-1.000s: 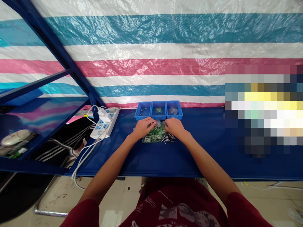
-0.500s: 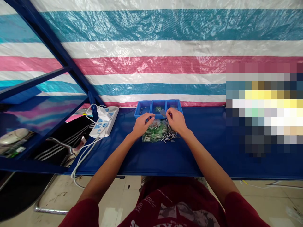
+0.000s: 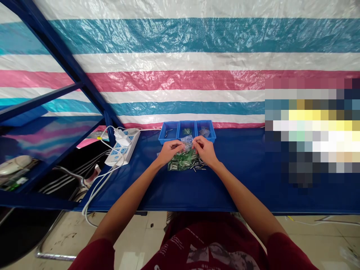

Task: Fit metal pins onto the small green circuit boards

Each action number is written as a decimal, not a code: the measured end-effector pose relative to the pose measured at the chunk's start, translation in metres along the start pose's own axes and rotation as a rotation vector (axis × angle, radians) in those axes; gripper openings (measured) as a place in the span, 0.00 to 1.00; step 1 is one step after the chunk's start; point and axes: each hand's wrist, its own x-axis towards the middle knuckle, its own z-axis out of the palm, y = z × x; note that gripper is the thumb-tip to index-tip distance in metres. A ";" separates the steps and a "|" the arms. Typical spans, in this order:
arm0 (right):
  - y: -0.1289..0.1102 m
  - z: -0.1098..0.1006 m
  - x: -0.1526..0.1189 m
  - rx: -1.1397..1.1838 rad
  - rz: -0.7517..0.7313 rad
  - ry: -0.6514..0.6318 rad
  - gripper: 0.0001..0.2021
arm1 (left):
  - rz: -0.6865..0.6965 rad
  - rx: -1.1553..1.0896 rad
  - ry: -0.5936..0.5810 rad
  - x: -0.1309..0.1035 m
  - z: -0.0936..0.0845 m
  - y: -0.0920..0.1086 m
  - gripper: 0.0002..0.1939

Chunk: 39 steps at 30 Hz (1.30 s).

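Between my two hands is a small clear plastic bag (image 3: pixel 186 141), just in front of the blue bins. My left hand (image 3: pixel 169 152) pinches its left side, and my right hand (image 3: pixel 204 149) pinches its right side. Under and in front of the hands lie green plastic packets (image 3: pixel 182 162) with small metal parts. Loose metal pins (image 3: pixel 199 165) are scattered to their right. Behind the hands, a blue three-compartment bin (image 3: pixel 161 137) holds a few thin pieces on the left, green packets in the middle and clear bags on the right.
A white power strip (image 3: pixel 128 150) with plugs and cables lies on the blue table (image 3: pixel 247 180) at the left. A blue metal frame (image 3: pixel 92 92) rises beyond it. Striped sheeting (image 3: pixel 180 60) hangs behind. The right side is pixelated.
Both hands have moved slightly nearer to me, away from the bins. The clear bag is now stretched between them; earlier a clear piece was beside my right hand's fingers.
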 end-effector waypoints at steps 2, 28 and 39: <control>0.001 0.000 0.000 0.039 -0.005 -0.002 0.13 | -0.006 -0.004 0.008 0.000 0.000 0.000 0.18; 0.005 0.003 -0.005 -0.210 -0.246 0.013 0.14 | -0.063 -0.081 -0.034 0.001 0.002 -0.007 0.25; 0.008 0.015 -0.004 0.309 -0.046 0.043 0.16 | 0.147 0.127 0.073 -0.001 0.003 -0.008 0.19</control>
